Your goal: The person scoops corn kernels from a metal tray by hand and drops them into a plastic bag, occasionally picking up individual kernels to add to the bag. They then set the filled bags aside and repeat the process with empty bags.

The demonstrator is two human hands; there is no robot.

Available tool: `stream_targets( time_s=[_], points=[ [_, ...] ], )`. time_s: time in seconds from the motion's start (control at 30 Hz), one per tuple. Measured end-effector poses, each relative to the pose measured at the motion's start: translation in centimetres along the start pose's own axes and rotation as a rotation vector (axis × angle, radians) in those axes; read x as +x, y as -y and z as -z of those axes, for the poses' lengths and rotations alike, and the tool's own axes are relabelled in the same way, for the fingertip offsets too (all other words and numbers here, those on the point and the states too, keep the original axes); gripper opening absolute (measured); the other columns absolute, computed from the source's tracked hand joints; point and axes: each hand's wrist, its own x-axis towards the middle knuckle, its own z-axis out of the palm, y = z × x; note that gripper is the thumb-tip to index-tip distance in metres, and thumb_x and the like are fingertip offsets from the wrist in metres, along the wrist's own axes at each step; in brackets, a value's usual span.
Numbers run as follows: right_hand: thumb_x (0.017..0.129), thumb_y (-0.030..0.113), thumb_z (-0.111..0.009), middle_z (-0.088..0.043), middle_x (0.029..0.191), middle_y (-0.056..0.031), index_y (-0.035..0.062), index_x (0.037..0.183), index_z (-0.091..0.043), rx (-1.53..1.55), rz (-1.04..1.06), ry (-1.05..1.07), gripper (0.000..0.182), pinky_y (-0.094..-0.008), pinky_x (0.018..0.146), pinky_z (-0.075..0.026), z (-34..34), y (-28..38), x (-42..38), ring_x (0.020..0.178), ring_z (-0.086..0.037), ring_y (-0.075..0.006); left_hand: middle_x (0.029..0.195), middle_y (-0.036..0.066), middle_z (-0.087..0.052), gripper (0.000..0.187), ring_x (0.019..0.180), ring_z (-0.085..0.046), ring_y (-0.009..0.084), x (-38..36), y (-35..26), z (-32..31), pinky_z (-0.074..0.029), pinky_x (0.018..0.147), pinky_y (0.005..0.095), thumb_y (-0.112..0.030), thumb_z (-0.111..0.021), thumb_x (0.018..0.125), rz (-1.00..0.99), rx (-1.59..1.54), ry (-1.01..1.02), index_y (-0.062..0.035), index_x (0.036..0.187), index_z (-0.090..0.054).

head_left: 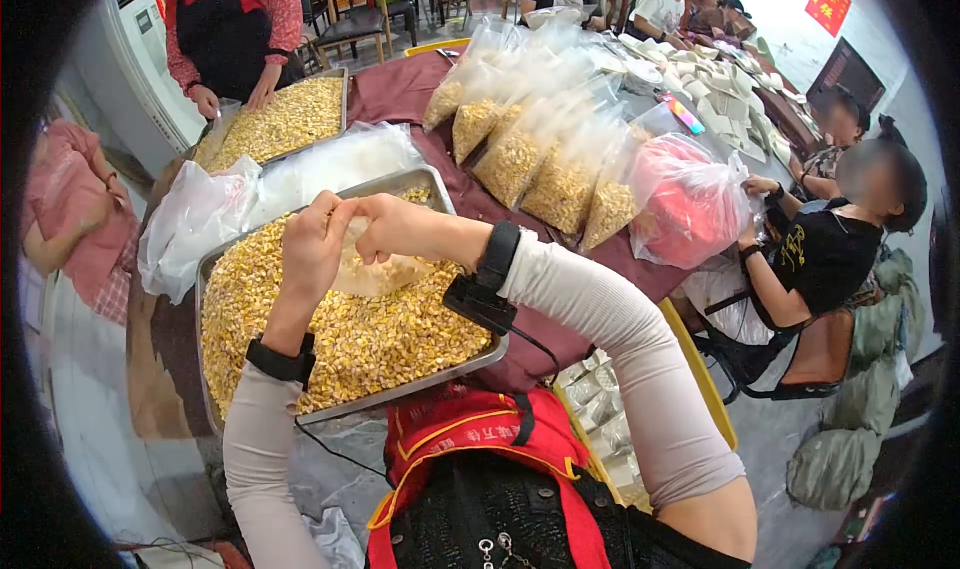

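My left hand and my right hand meet above a large metal tray, fingers pinched together. Between and below them hangs a clear plastic bag, both hands closed on its top edge. How much the bag holds is hard to make out, since the fingers cover its upper part. Loose yellow and pale corn kernels fill the tray around and under the bag. Beyond my hands, a stack of clear plastic bags lies against the tray's far side.
Several filled corn bags stand right of the tray, beside a pink bundle in plastic. Across the table, a person in an apron works at another corn tray. A person in black sits at right. Below is a yellow crate.
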Motion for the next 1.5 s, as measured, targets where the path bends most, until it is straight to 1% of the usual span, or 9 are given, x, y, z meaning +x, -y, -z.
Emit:
stream_targets(
  time_s=[0.3,0.43,0.67,1.07,1.17,1.27,1.37,1.43,1.5],
  points=[
    [0.068,-0.004,-0.053,-0.058,0.069,-0.0069,-0.005,0.129,-0.038,-0.047,-0.004,-0.104,0.062,-0.0237,0.052,-0.045,0.5,-0.9,-0.9,0.056,-0.054,-0.0117,0.057,0.007,-0.048,0.03,0.056,-0.042,0.0102,-0.6,4.1,3.2,-0.035,0.051,0.0285,-0.025,-0.05,0.088,0.152,-0.042,-0.18,0.0005,0.072,-0.053],
    [0.068,-0.003,-0.052,-0.059,0.07,-0.0076,-0.0025,0.129,-0.039,-0.101,-0.009,-0.09,0.062,-0.0241,0.053,-0.046,0.8,-0.1,-1.7,0.056,-0.054,-0.0115,0.074,0.021,-0.059,0.028,0.07,-0.056,0.0375,-3.2,14.7,0.1,-0.042,0.061,0.0428,-0.027,-0.054,0.082,0.286,0.224,0.105,0.0015,0.079,-0.056],
    [0.069,0.004,-0.05,-0.061,0.081,-0.0123,0.0015,0.128,-0.042,-0.202,-0.014,-0.056,0.059,-0.0281,0.059,-0.049,1.0,-0.6,0.3,0.068,-0.059,-0.0161,0.09,0.018,-0.058,0.025,0.09,-0.052,0.037,-8.5,10.0,-5.0,-0.042,0.077,0.044,-0.023,-0.054,0.081,-0.016,0.387,0.444,-0.0012,0.091,-0.06],
    [0.068,0.004,-0.052,-0.063,0.085,-0.0179,-0.0029,0.12,-0.047,-0.388,0.188,-0.095,0.052,-0.0358,0.054,-0.05,1.9,-3.0,4.4,0.067,-0.063,-0.0252,0.088,0.019,-0.059,0.022,0.08,-0.056,0.0379,-7.7,9.6,-6.2,-0.043,0.067,0.0476,-0.016,-0.052,0.08,0.177,0.502,0.484,-0.0016,0.095,-0.057],
    [0.067,-0.002,-0.048,-0.061,0.092,-0.0183,-0.0032,0.127,-0.041,-0.189,-0.092,-0.138,0.06,-0.0307,0.061,-0.05,1.5,-0.6,2.1,0.071,-0.061,-0.0204,0.087,0.02,-0.058,0.021,0.081,-0.055,0.0381,-7.8,10.3,-6.9,-0.042,0.067,0.0472,-0.014,-0.05,0.08,0.158,0.485,0.474,-0.0004,0.095,-0.056],
    [0.07,0.001,-0.049,-0.062,0.094,-0.0175,-0.0031,0.125,-0.043,-0.282,0.016,-0.183,0.055,-0.0302,0.062,-0.052,1.7,-2.1,3.8,0.073,-0.062,-0.0206,0.081,0.02,-0.06,0.022,0.074,-0.057,0.0376,-8.8,13.9,-7.7,-0.043,0.064,0.0489,-0.011,-0.045,0.081,0.043,0.466,0.4,-0.0045,0.097,-0.058],
    [0.069,-0.001,-0.056,-0.064,0.076,-0.0136,0.0008,0.126,-0.044,-0.127,-0.139,-0.178,0.059,-0.0293,0.055,-0.052,1.7,1.4,2.8,0.061,-0.062,-0.0179,0.079,0.02,-0.06,0.022,0.075,-0.058,0.0373,-8.0,12.2,-8.0,-0.044,0.062,0.0492,-0.017,-0.042,0.082,0.274,0.585,0.435,-0.0054,0.084,-0.061],
    [0.071,0.001,-0.059,-0.063,0.075,-0.0128,-0.0022,0.124,-0.045,-0.141,-0.077,-0.196,0.056,-0.027,0.055,-0.051,1.9,1.8,3.0,0.061,-0.061,-0.016,0.08,0.022,-0.061,0.028,0.079,-0.059,0.0374,-8.5,12.5,-7.4,-0.045,0.068,0.0456,-0.021,-0.042,0.084,0.14,0.509,0.427,-0.0011,0.079,-0.061],
    [0.071,0.002,-0.059,-0.062,0.077,-0.0101,-0.0051,0.122,-0.046,-0.218,0.038,-0.179,0.053,-0.0252,0.057,-0.049,2.4,2.7,2.3,0.063,-0.059,-0.0126,0.077,0.023,-0.06,0.022,0.079,-0.059,0.0368,-7.9,11.5,-7.8,-0.045,0.069,0.044,-0.017,-0.045,0.081,0.43,0.376,0.365,-0.0006,0.076,-0.059]
  ],
)
